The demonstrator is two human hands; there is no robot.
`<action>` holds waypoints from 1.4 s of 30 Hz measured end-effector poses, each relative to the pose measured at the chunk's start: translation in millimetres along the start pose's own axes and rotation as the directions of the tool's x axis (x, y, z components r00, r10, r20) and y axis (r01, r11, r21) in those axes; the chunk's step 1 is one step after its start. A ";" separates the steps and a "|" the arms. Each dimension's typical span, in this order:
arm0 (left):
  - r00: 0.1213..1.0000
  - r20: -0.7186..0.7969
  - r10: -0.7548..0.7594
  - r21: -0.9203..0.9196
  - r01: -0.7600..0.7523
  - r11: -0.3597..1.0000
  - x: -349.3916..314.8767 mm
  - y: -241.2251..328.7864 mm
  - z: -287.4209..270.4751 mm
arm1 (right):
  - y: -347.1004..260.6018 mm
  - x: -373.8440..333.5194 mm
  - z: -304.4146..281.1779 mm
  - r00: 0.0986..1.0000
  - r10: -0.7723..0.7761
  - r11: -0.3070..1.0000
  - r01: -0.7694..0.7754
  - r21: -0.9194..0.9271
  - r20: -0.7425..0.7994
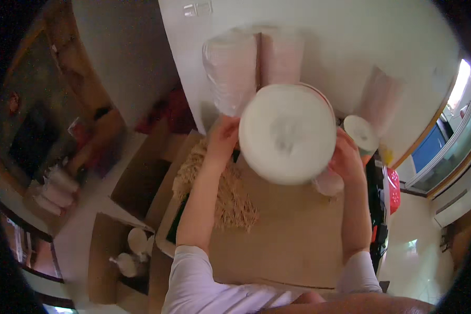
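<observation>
A large white round object (288, 137) is held up in front of me between both hands, its flat face smeared by motion and darker at the centre. I cannot make out whether it is a tub or a spool. My left hand (224, 137) grips its left edge, fingers partly hidden. On the opposite edge, my right hand (348, 159) is closed against it. Below lies a bundle of beige stringy cords (238, 204) on a brown tabletop (288, 240). A small pale rounded item (328, 183) sits beneath the object, near my right hand.
Pink packs in clear plastic (230, 68) stand against the wall. A white spool-like round thing (360, 132) is at the back right, with a red basket (393, 191) beyond the table's right side. An open cardboard box (103, 256) holding white items stands at the lower left.
</observation>
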State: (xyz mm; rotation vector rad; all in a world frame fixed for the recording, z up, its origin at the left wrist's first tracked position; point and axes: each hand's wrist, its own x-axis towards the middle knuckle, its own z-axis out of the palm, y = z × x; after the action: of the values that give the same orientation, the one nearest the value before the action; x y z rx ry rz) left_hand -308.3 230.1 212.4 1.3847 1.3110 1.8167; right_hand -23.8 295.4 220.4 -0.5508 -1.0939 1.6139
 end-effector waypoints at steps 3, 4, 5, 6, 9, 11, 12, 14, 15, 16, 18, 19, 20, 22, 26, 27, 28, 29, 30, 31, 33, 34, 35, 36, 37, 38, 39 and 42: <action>0.952 -0.010 -0.306 0.022 0.306 0.952 -66.7 -25.5 -40.4 | 0.6 -87.0 -17.4 0.973 -0.022 0.928 0.105 -0.356 0.228; 0.944 -0.093 -0.316 0.095 0.324 0.941 -89.9 -46.3 -52.4 | 11.0 -107.6 -28.7 0.953 -0.083 0.906 0.193 -0.376 0.290; 0.932 -0.175 -0.318 0.172 0.347 0.922 -116.4 -61.4 -63.4 | 16.9 -124.1 -40.9 0.939 -0.023 0.782 0.231 -0.579 0.344; 0.928 -0.173 -0.330 0.183 0.360 0.915 -142.2 -81.0 -75.0 | 21.6 -142.4 -52.4 0.923 0.054 0.611 0.271 -0.744 0.380; 0.942 -0.249 -0.225 0.354 0.305 0.884 -179.5 -98.1 -82.1 | 38.9 -186.2 -74.5 0.950 0.046 0.456 0.254 -0.853 0.307; 0.947 -0.282 -0.155 0.510 0.285 0.811 -196.7 -98.3 -67.6 | 36.6 -205.7 -72.8 0.972 0.037 0.441 0.192 -0.877 0.231; 0.970 -0.219 -0.101 0.618 0.218 0.755 -201.0 -97.0 -59.7 | 35.8 -211.4 -70.9 0.985 0.020 0.414 0.145 -0.898 0.169; 0.988 -0.081 -0.128 0.775 0.143 0.615 -203.2 -104.3 -48.3 | 38.1 -213.9 -76.8 0.972 -0.023 0.345 0.228 -0.910 0.235; 0.988 -0.079 -0.130 0.780 0.143 0.609 -200.5 -108.1 -45.3 | 39.5 -212.8 -80.1 0.949 -0.067 0.262 0.315 -0.912 0.308; 0.998 -0.041 -0.056 0.834 0.065 0.548 -197.1 -111.3 -42.4 | 40.7 -214.0 -81.1 0.917 -0.106 0.173 0.397 -0.902 0.384; 1.000 0.023 0.015 0.874 -0.028 0.485 -196.6 -112.4 -39.1 | 41.5 -222.3 -79.0 0.975 -0.118 0.335 0.218 -0.917 0.189; 1.000 0.009 0.027 0.894 -0.020 0.448 -198.7 -111.3 -39.5 | 41.4 -226.5 -76.4 0.995 -0.095 0.488 0.048 -0.872 0.002; 0.999 -0.006 0.044 0.911 -0.013 0.413 -198.0 -110.2 -38.1 | 39.2 -229.7 -73.5 0.995 -0.104 0.486 0.047 -0.872 -0.004; 1.000 -0.019 -0.010 0.869 0.021 0.495 -201.2 -105.3 -42.9 | 34.8 -239.1 -65.4 0.958 -0.155 0.706 -0.064 -0.705 -0.242; 0.997 0.080 0.014 0.750 -0.070 0.657 -234.8 -47.7 -15.6 | 51.3 -294.9 -70.3 0.962 -0.152 0.787 -0.022 -0.616 -0.229; 0.995 0.093 -0.032 0.692 -0.041 0.721 -250.8 -31.1 -6.7 | 65.8 -306.7 -66.8 0.978 -0.140 0.714 -0.007 -0.701 -0.153; 0.985 0.150 -0.083 0.633 -0.031 0.773 -269.6 -25.2 -0.1 | 82.2 -314.0 -55.6 0.971 0.070 0.868 -0.172 -0.465 -0.230; 0.969 0.210 -0.131 0.576 -0.014 0.817 -289.7 -24.5 6.6 | 97.3 -315.4 -39.4 0.928 0.287 0.925 -0.333 -0.180 -0.239; 0.948 0.262 -0.180 0.505 0.024 0.863 -312.5 -26.5 10.8 | 106.5 -311.5 -16.2 0.909 0.372 0.841 -0.415 -0.346 -0.188; 0.924 0.309 -0.225 0.443 0.070 0.894 -333.5 -27.8 14.2 | 116.7 -308.7 2.7 0.874 0.465 0.728 -0.469 -0.500 -0.142; 0.902 0.365 -0.232 0.357 0.095 0.929 -354.2 -22.2 29.2 | 145.1 -311.1 10.4 0.851 0.513 0.812 -0.523 -0.260 -0.112; 0.882 0.399 -0.251 0.402 0.078 0.912 -357.9 -21.7 33.2 | 151.5 -313.8 8.5 0.836 0.546 0.837 -0.547 -0.006 -0.054; 0.877 0.405 -0.257 0.400 0.082 0.913 -359.6 -21.1 34.1 | 151.0 -313.6 5.5 0.833 0.549 0.835 -0.550 -0.002 -0.062; 0.880 0.399 -0.258 0.401 0.085 0.912 -360.3 -20.4 34.3 | 148.4 -310.0 1.2 0.838 0.543 0.834 -0.545 -0.087 -0.046; 0.887 0.385 -0.256 0.408 0.085 0.909 -360.5 -18.9 32.4 | 144.7 -305.5 -0.6 0.843 0.537 0.829 -0.532 -0.172 -0.018; 0.887 0.384 -0.257 0.411 0.085 0.908 -359.7 -17.8 30.3 | 134.1 -307.3 -2.6 0.940 0.253 0.828 -0.087 -0.555 0.231; 0.873 0.398 -0.282 0.436 0.090 0.895 -357.8 -16.6 28.3 | 122.5 -307.8 -0.3 0.940 0.252 0.829 -0.086 -0.552 0.231; 0.847 0.465 -0.256 0.458 0.017 0.889 -358.4 -27.4 23.0 | 89.9 -302.4 2.7 0.832 0.553 0.828 -0.545 0.130 -0.039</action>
State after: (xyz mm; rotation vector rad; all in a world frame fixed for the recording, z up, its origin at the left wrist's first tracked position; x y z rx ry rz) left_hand -163.8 -45.7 31.4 1.7924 1.5155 0.9617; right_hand 29.5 12.3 91.7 -0.9033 -0.8149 2.1198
